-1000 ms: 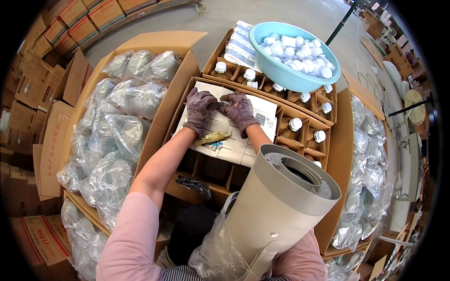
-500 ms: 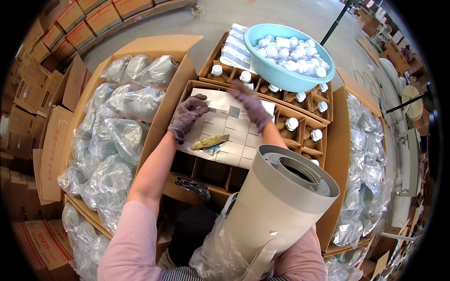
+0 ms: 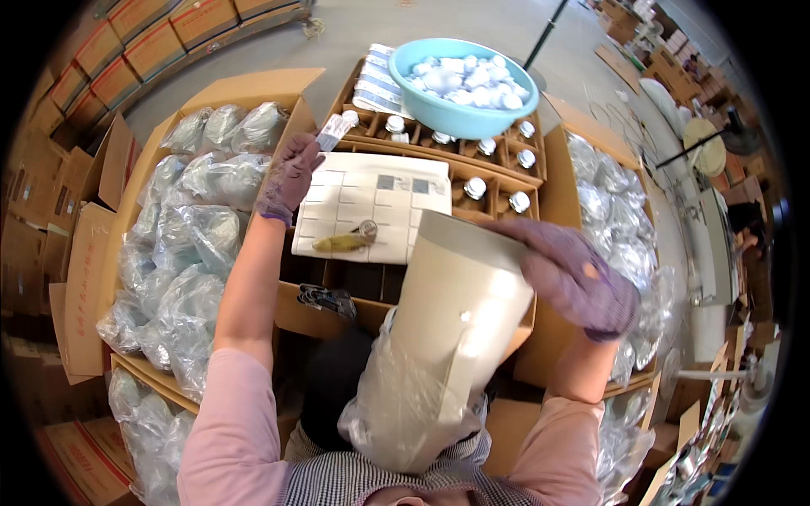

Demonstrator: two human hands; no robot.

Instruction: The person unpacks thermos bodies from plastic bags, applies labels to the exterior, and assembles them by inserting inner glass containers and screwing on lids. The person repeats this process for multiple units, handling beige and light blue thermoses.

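The gap between the left hand (image 3: 289, 179) and right hand (image 3: 574, 274) is blocked by the big roll (image 3: 460, 312); open room is left above the label sheet (image 3: 371, 207).

hands: purple knit gloves, left (image 3: 289, 179), right (image 3: 576, 278) | sleeves: pink, pushed up | torso: checked apron

left hand (image 3: 288, 179): gloved, arm stretched forward, fingers pinched shut | right hand (image 3: 574, 274): gloved, elbow bent, fingers curled in a grip

Knit-gloved hands (image 3: 291, 177); matt paper roll (image 3: 460, 304), crinkly plastic.
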